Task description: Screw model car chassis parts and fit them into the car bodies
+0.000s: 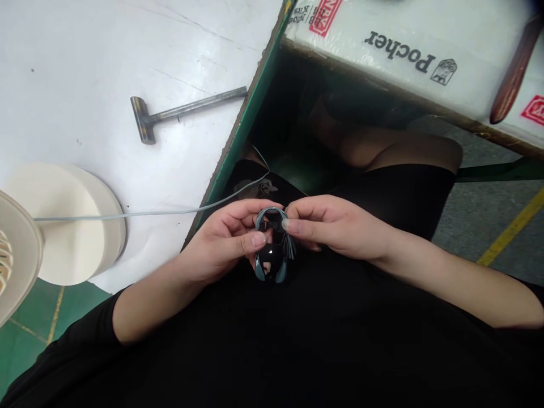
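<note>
A small glossy part (271, 259), black with blue-grey edges and a rounded opening at its upper end, is held close in front of my black shirt. My left hand (225, 241) grips its left side, with the thumb on the front and the fingers curled behind. On the other side, my right hand (334, 225) pinches the upper right rim between thumb and forefinger. Thin dark strips fan out beneath the right fingertips. The fingers partly cover the part, and its exact kind cannot be made out.
A T-shaped metal hammer (182, 110) lies on the white table. Left of it stands a cream fan base (85, 221), with a grey cord (161, 213) running toward my lap. At upper right, a plastic-wrapped board (382, 62) bears a brown handle (512, 85).
</note>
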{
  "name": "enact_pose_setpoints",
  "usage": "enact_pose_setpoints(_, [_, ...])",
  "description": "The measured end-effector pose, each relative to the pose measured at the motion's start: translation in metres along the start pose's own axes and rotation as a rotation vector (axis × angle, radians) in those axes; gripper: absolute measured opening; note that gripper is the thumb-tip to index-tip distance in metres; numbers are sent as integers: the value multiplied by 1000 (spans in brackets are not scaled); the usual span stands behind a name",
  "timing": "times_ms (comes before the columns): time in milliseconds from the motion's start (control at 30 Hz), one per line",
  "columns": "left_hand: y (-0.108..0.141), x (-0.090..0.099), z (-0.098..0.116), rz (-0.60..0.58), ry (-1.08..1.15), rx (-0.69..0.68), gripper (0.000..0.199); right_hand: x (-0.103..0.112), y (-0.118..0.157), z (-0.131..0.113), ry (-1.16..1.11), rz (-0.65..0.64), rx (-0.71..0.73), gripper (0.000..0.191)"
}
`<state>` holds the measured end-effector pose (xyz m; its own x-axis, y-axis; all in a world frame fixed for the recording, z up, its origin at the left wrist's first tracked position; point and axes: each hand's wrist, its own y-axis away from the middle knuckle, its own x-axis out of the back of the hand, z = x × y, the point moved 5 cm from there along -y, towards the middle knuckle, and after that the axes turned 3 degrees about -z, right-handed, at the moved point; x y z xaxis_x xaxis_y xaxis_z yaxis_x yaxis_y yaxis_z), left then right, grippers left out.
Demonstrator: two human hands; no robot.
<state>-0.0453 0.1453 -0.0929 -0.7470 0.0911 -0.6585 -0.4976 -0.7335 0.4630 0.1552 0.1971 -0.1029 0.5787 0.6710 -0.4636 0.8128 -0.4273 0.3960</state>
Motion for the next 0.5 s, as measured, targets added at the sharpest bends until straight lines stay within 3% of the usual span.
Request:
enact_pose_setpoints(167, [0,2,1,-14,48,-10,38,1,-1,4,-47,28,72,50])
enact_pose_setpoints(333, [0,-1,3,-43,112,0,36,5,0,2,110,160,66,51])
enact_pose_setpoints(500, [-1,-2,2,-31,131,19,35,2,2,0,32,125,90,49])
